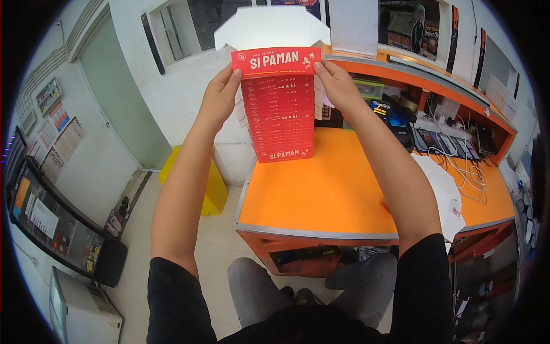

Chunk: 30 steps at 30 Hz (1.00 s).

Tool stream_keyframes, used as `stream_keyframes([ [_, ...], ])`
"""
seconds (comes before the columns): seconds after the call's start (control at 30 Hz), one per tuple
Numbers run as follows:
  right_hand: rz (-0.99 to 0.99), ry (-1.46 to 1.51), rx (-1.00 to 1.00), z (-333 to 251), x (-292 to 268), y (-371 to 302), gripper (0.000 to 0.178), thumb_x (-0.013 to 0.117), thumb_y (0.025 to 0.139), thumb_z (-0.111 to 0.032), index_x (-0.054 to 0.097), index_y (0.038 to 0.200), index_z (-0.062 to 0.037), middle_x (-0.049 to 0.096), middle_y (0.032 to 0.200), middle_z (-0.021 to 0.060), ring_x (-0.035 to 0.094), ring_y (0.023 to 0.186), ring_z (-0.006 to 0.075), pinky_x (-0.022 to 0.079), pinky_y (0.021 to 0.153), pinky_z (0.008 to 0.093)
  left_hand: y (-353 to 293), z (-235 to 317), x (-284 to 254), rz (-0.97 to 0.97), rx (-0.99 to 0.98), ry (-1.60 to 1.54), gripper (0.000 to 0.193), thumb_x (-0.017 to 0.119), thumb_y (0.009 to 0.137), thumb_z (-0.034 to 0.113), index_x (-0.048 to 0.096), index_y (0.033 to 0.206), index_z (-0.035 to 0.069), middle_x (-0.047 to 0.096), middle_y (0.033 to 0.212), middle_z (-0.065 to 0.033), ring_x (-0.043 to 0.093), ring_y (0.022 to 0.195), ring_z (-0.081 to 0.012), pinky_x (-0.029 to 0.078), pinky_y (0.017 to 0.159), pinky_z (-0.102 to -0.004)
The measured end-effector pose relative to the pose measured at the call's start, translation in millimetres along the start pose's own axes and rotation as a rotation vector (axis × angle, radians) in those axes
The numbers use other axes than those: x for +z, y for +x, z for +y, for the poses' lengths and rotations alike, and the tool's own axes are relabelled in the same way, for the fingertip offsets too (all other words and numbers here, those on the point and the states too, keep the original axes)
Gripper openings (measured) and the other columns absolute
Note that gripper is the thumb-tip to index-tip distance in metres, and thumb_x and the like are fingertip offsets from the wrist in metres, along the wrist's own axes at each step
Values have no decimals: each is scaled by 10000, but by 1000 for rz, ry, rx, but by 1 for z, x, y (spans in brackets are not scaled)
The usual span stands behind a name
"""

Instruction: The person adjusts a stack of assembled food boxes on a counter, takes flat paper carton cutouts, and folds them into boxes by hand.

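A tall stack of red cardboard food boxes (279, 127), nested one into another, stands at the far left corner of the orange desk (321, 183). At its top sits one more red cardboard box (272, 70), its white lid (272, 28) raised open behind it. My left hand (220, 96) pinches the left front corner of this top box, thumb against the red front panel. The opposite corner is gripped the same way by my right hand (339, 86). Whether the top box rests fully on the stack, I cannot tell.
White cut cardboard sheets (438, 192) lie at the desk's right. Behind them are a black card terminal (395, 123), several phones (444, 143) and tangled white cables (472, 180) under an orange shelf. A yellow bin (215, 183) stands on the floor left of the desk.
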State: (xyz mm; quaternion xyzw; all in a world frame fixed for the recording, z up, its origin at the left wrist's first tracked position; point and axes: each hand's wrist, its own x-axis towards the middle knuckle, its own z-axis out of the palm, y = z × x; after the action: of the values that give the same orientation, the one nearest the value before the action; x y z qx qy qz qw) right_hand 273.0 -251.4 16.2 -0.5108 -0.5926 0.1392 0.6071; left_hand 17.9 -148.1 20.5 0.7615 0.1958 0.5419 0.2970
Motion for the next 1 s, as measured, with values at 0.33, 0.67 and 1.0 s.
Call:
stream_keyframes([
  [0.33,153,-276,-202,49,-3,48,396,653,1023,-369,710,1157,-1,745,1164,201,707,1087,328,524,943,409,34,-58,1,-16,-56,-14,394,629,1071,268,650,1338,-21,731,1238,-133,649,1170,-184,485,994,-319],
  [0.67,229,-402,-458,74,-7,59,364,718,973,-388,695,967,-25,722,959,157,636,1017,342,492,881,463,53,-69,-19,-46,-146,183,339,779,964,377,694,1033,57,702,903,-49,590,839,-115,474,797,-286],
  [1.0,122,-482,-591,79,-16,71,334,707,984,-372,670,950,-42,653,911,69,502,944,251,454,819,390,59,-89,-29,-169,-30,-5,288,751,980,362,684,1044,89,688,936,-16,585,931,-114,447,921,-311],
])
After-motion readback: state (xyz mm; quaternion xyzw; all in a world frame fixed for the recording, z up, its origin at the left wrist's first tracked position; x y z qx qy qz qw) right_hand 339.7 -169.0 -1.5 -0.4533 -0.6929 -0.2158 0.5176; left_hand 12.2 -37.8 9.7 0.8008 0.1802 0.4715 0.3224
